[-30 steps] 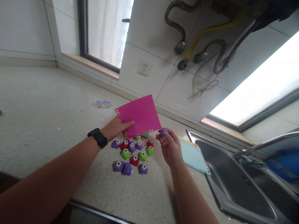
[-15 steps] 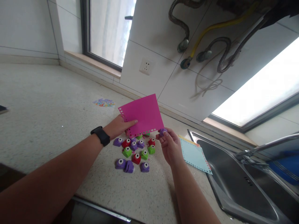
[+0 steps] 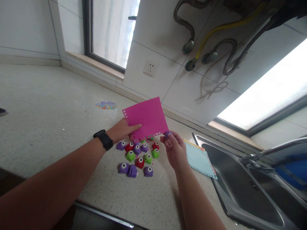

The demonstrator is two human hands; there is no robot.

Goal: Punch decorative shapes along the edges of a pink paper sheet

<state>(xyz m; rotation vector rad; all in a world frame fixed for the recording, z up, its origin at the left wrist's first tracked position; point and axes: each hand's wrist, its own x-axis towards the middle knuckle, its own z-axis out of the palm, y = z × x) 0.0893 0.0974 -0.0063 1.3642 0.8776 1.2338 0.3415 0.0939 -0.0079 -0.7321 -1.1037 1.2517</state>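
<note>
My left hand (image 3: 122, 130) pinches a square pink paper sheet (image 3: 146, 118) by its near left corner and holds it above the counter. Small shapes are punched along its left and lower edges. My right hand (image 3: 174, 148) is closed on a small purple paper punch (image 3: 167, 134) pressed at the sheet's lower right corner. A black watch sits on my left wrist. Below the sheet, several small purple, green and red punches (image 3: 139, 156) lie clustered on the speckled counter (image 3: 48, 121).
A light blue sheet with a punched border (image 3: 199, 159) lies beside a steel sink (image 3: 242, 188) at the right, with a faucet (image 3: 271, 151) over it. A heap of coloured paper bits (image 3: 106, 105) lies farther back. Hoses and a wall socket (image 3: 149, 68) are on the tiled wall.
The view shifted a little. Both hands, the pink sheet and the purple punch stay almost where they were.
</note>
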